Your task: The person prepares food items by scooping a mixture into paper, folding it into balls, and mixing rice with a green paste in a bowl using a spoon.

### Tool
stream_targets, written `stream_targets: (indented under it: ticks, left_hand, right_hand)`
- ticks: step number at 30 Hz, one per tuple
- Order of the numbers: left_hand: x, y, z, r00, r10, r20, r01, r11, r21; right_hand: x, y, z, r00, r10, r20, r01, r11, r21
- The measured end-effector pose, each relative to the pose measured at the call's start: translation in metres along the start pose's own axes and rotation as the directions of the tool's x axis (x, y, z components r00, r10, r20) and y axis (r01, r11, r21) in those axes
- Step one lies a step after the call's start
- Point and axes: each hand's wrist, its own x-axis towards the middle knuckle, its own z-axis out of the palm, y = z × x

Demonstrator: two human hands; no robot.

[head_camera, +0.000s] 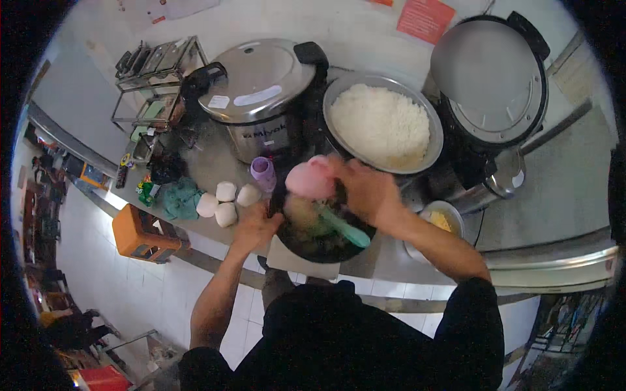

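Observation:
My left hand [257,227] grips the left edge of a dark round pan or bowl [313,254]. Held by my right hand [369,193] is a pink rounded object [309,180], over the far side of that vessel; motion blurs both. A turquoise utensil [347,228] lies in the vessel with its handle toward the near right, beside blurred brownish contents [303,215]. Left of it, several white rounded lumps [225,215] sit together on the counter, near a purple cup [263,172]. A large metal basin [436,146] heaped with white rice [379,127] stands beyond my right hand.
A lidded steel rice cooker [264,88] stands behind, left of the basin. Another large cooker [484,83] is at the right. A small bowl [455,215] with yellow food is partly behind my right forearm. A green cloth [181,200] lies left; an orange stool [142,232] stands below the counter.

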Motion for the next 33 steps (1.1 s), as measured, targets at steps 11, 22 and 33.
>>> stream_targets:
  ticks: [11,22,33]
  left_hand:
    - [-0.015,-0.017,0.025,0.987,-0.14,0.075,0.13,0.983,0.128]
    - [-0.001,0.005,0.053,0.986,-0.151,0.065,0.155,0.986,-0.054]
    - [0.011,0.041,0.002,0.997,-0.051,0.064,0.054,0.998,-0.037]
  right_hand:
    - [0.155,0.203,0.007,0.961,0.242,-0.134,-0.27,0.926,-0.263]
    - [0.103,0.217,0.063,0.978,0.055,0.202,-0.051,0.998,-0.027]
    - [0.089,0.218,0.039,0.807,0.04,0.589,-0.352,0.834,0.425]
